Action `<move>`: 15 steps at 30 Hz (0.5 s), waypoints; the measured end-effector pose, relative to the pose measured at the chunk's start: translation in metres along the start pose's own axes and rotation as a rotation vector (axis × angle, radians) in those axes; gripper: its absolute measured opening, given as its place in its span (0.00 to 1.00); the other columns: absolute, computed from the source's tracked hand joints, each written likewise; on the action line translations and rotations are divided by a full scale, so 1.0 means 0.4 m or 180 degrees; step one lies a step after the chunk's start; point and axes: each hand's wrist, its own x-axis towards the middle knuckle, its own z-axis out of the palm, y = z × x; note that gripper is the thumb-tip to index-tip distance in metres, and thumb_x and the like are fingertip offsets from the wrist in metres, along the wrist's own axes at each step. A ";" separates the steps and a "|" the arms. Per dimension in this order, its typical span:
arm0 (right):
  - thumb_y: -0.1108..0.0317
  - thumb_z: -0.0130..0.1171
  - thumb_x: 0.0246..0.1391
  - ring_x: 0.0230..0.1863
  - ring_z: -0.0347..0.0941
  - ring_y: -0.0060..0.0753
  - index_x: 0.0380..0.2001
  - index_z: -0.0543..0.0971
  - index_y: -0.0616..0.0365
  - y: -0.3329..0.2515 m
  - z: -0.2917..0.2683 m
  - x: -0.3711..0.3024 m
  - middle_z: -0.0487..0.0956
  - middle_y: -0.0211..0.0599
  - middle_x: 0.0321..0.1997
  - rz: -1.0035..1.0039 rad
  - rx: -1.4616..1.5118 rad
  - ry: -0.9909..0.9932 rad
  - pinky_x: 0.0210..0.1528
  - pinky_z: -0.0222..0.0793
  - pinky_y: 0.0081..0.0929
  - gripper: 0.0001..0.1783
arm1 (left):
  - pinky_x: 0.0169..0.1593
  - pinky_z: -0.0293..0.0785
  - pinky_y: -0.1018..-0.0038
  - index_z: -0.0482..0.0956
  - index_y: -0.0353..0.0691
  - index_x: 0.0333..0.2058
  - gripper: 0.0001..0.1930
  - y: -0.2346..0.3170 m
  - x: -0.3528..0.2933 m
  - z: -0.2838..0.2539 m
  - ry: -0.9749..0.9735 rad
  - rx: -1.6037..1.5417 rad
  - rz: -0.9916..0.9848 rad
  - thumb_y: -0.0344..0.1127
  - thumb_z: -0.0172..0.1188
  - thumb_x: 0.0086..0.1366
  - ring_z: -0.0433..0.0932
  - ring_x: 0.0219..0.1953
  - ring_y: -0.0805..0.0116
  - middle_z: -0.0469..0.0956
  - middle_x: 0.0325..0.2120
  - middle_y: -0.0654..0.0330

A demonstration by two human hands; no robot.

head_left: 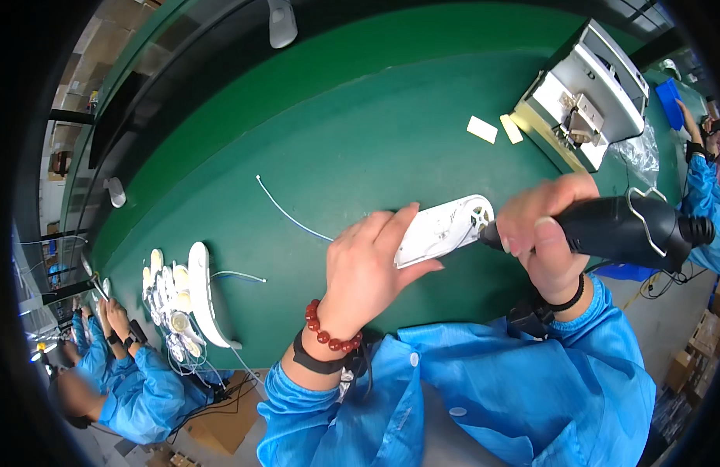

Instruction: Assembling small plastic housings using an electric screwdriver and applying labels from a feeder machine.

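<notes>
Head view: white casing (438,233) in left grip (365,267)

That grip pinches the casing's left end. Right grip (545,227) wraps a black power driver (615,227), its nose at the casing's right end; contact unclear. Farther out, a boxy machine (609,97) stands on the green table (337,140).

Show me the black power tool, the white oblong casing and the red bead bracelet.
Black power tool (607,231), head view: middle of its body.
White oblong casing (430,235), head view: its upward face.
Red bead bracelet (323,337), head view: one of its beads.
</notes>
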 end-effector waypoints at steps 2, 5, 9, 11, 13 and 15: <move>0.67 0.61 0.62 0.21 0.68 0.26 0.40 0.63 0.56 0.000 0.008 0.002 0.71 0.33 0.23 0.0009 -0.0246 -0.0011 0.26 0.69 0.27 0.16 | 0.36 0.78 0.66 0.80 0.41 0.52 0.36 0.002 0.001 -0.002 0.0003 0.0008 -0.0010 0.48 0.78 0.42 0.80 0.32 0.58 0.78 0.32 0.59; 0.65 0.62 0.62 0.20 0.67 0.27 0.41 0.63 0.55 -0.004 -0.001 0.001 0.70 0.34 0.23 -0.0008 -0.0555 -0.0176 0.25 0.68 0.27 0.17 | 0.37 0.78 0.66 0.80 0.41 0.53 0.37 0.006 -0.001 -0.010 0.0002 0.0081 -0.0051 0.49 0.79 0.43 0.81 0.34 0.57 0.79 0.33 0.58; 0.67 0.62 0.61 0.24 0.71 0.28 0.42 0.65 0.56 -0.086 -0.058 0.030 0.73 0.35 0.26 -0.0229 -0.0605 -0.0496 0.28 0.71 0.29 0.16 | 0.37 0.79 0.66 0.79 0.41 0.53 0.37 0.008 -0.011 -0.012 0.0103 0.0180 -0.0107 0.51 0.78 0.45 0.81 0.35 0.57 0.79 0.33 0.58; 0.67 0.62 0.61 0.25 0.71 0.28 0.42 0.65 0.56 -0.133 -0.071 0.042 0.73 0.35 0.27 -0.0507 -0.0646 -0.0688 0.29 0.71 0.29 0.16 | 0.37 0.79 0.66 0.79 0.42 0.52 0.36 0.004 -0.025 0.000 0.0181 0.0148 -0.0008 0.53 0.77 0.46 0.81 0.35 0.59 0.79 0.34 0.60; 0.66 0.62 0.61 0.26 0.71 0.28 0.43 0.65 0.56 -0.175 -0.078 0.064 0.73 0.34 0.28 -0.0855 -0.0640 -0.0908 0.29 0.71 0.29 0.16 | 0.36 0.78 0.66 0.78 0.43 0.53 0.36 0.013 -0.048 -0.004 0.0189 0.0229 -0.0056 0.56 0.74 0.49 0.80 0.34 0.59 0.77 0.33 0.61; 0.66 0.62 0.61 0.27 0.70 0.28 0.43 0.65 0.55 -0.221 -0.073 0.085 0.73 0.34 0.29 -0.1437 -0.0709 -0.1062 0.30 0.71 0.29 0.16 | 0.37 0.77 0.64 0.77 0.43 0.54 0.36 0.013 -0.047 -0.004 0.0298 0.0076 0.0002 0.56 0.73 0.50 0.79 0.34 0.57 0.75 0.32 0.60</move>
